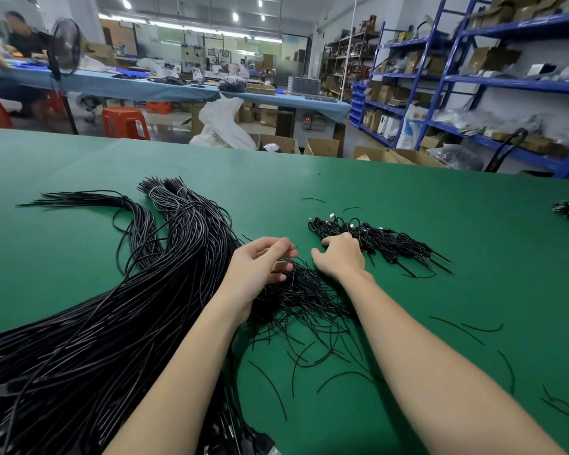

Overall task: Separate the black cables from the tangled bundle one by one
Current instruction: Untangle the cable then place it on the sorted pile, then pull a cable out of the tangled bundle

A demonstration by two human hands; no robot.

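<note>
Under my left hand (263, 261) sits the tangled bundle (296, 300), a nest of thin black strands spilling back toward my forearms on the green tabletop (408, 208). That hand is curled, thumb and fingertips closed down on a few strands at the top of the nest; how many it pinches I cannot tell, they are too fine. My right hand (340, 256) lies just beside it, palm down, fingers loosely bent and reaching onto the near end of the sorted pile (375, 241), the small row of looped cables just beyond its fingertips; whether it holds one or only rests there is hidden by the back of the hand. Out past my left wrist the thick cable hank (112, 307) sweeps away in a heavy fan, touching the bundle's edge. I judge I am mid-cycle, one piece going over and the next being picked. The risk is pulling with more than one strand pinched: the nest would lift as a clump and tighten rather than release. A sideways drag could also snag the thick hank, or sweep the loose offcuts (467, 330) lying outside my right forearm into the sorted pile and muddle it.
</note>
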